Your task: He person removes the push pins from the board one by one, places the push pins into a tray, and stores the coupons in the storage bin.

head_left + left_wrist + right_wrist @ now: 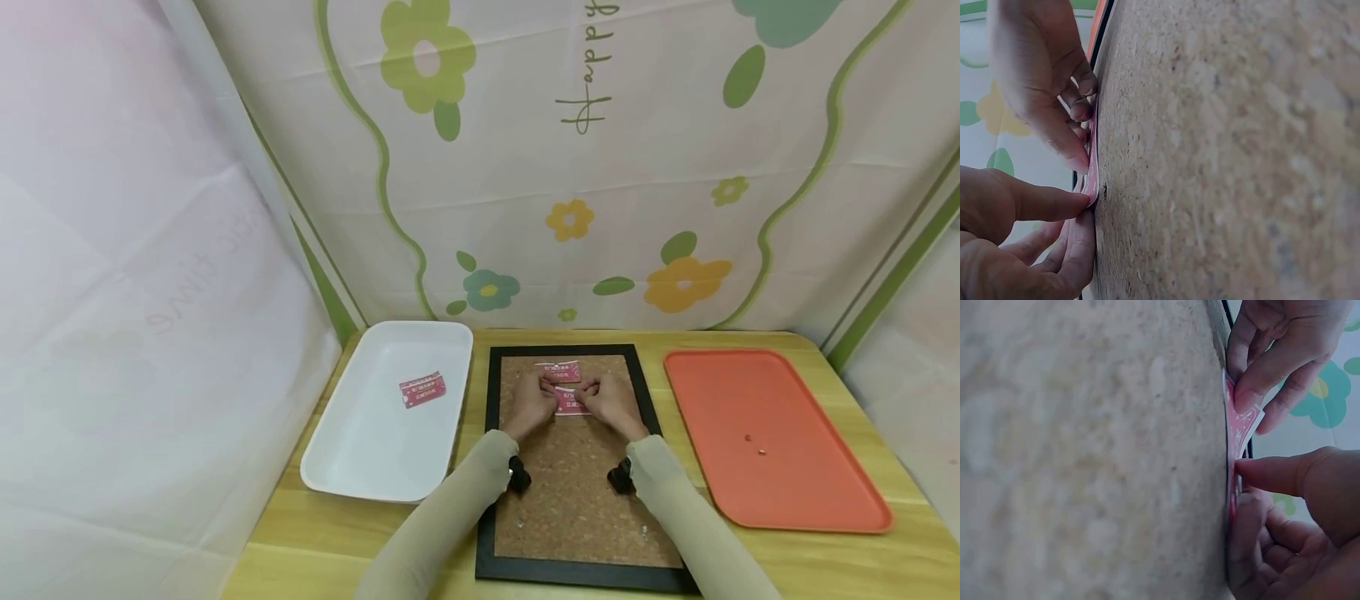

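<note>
A pink printed coupon (570, 402) lies against the cork board (573, 492) near its top, between the two hands. My left hand (532, 402) pinches the coupon's left end; in the right wrist view a corner there stands bent up off the cork. My right hand (609, 402) grips the right part of the same coupon, its thumb (1266, 472) on the printed face and the other fingers curled close beside it. Just above, a second pink coupon (561, 372) sits on the board, partly covered by the left fingers.
On the left stands a white tray (360, 450) holding more pink coupons (423, 390). To the right, an orange-red tray (772, 400) carries small metallic bits (761, 452). A black frame (585, 573) borders the board, and a flowered cloth (510, 208) hangs behind the wooden table (300, 550).
</note>
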Demonstrator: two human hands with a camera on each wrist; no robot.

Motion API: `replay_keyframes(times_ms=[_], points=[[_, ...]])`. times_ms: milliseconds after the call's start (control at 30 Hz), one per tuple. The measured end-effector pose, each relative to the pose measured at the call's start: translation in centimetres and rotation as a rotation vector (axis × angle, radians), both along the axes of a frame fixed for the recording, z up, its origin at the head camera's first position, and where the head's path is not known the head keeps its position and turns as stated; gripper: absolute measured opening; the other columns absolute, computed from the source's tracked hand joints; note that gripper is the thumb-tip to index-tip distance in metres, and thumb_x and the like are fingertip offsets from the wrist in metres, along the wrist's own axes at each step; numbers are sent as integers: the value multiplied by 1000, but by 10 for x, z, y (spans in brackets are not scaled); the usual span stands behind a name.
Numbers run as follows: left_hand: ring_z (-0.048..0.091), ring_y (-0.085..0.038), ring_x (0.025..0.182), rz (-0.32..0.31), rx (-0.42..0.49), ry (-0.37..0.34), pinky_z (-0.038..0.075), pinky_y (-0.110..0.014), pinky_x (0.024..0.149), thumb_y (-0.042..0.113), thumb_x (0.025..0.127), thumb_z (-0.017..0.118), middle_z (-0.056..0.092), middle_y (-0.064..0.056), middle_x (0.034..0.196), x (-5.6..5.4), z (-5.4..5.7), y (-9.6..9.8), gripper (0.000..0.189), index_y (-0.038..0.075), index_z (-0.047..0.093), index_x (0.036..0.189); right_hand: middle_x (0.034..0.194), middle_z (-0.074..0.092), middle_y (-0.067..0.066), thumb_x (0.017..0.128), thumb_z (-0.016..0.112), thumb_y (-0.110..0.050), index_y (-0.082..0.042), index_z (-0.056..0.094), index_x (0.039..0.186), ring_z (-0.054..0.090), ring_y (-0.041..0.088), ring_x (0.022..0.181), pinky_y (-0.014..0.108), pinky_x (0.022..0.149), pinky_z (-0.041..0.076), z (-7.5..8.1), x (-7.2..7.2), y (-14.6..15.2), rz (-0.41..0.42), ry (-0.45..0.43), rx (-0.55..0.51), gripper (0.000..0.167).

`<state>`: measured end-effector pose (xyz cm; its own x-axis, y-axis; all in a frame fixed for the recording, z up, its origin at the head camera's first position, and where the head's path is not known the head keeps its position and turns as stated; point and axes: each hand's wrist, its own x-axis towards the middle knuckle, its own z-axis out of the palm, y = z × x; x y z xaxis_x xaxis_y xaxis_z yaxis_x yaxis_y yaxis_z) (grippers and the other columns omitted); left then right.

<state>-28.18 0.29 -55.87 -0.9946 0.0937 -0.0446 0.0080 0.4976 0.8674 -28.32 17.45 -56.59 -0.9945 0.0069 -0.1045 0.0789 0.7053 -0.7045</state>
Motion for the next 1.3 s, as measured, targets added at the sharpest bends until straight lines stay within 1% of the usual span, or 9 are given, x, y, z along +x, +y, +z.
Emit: replay_keyframes(times_ms=[100,267,400,567,633,833,1100,1300], points=[[60,-7,74,2,-26,5,52,-18,64,-13,84,69,70,-11,95,-1,-1,0,28,2,72,108,88,71,7,97,68,-20,-6,74,100,58,15,71,27,60,43,3,1,-1,24,22,18,15],[62,-7,74,5,-44,9,53,-19,65,-12,85,70,71,-10,95,-2,-3,0,28,4,73,108,91,73,10,98,67,-16,-5,75,101,59,15,70,27,58,44,6,2,-4,44,47,23,14],[62,-6,74,7,-41,10,53,-19,64,-11,85,70,71,-9,94,-3,-4,0,27,4,73,107,91,74,11,99,66,-13,-4,75,102,60,15,70,27,57,45,7,3,-5,48,50,7,13],[58,-5,71,7,-27,23,50,-17,62,-12,85,68,71,-11,93,-3,-4,-1,24,2,73,103,92,75,12,100,65,-11,-4,75,102,60,16,71,28,58,45,6,3,-5,53,60,-10,12],[57,-5,71,9,-39,30,49,-16,63,-11,85,69,71,-11,93,-3,-3,-1,23,3,73,103,93,75,12,100,65,-10,-4,75,103,60,16,70,28,58,45,6,2,-5,54,58,-21,13],[61,-7,75,4,-59,34,54,-19,66,-8,86,72,71,-8,93,-1,-3,-2,21,4,74,103,92,73,13,101,64,-11,-3,74,103,60,16,69,28,56,46,5,2,-4,57,40,-51,13],[63,-7,78,-8,-45,27,57,-22,70,-7,88,72,72,-7,95,-2,-4,-3,21,4,74,105,91,72,10,102,65,-15,-6,73,100,59,16,68,28,56,46,4,3,-4,47,19,-32,12],[64,-7,78,-28,-62,56,57,-20,70,-6,87,73,73,-8,94,-3,-6,-4,20,3,75,104,91,71,10,102,65,-17,-7,73,99,59,17,68,29,57,45,3,4,-5,34,-1,-16,12]])
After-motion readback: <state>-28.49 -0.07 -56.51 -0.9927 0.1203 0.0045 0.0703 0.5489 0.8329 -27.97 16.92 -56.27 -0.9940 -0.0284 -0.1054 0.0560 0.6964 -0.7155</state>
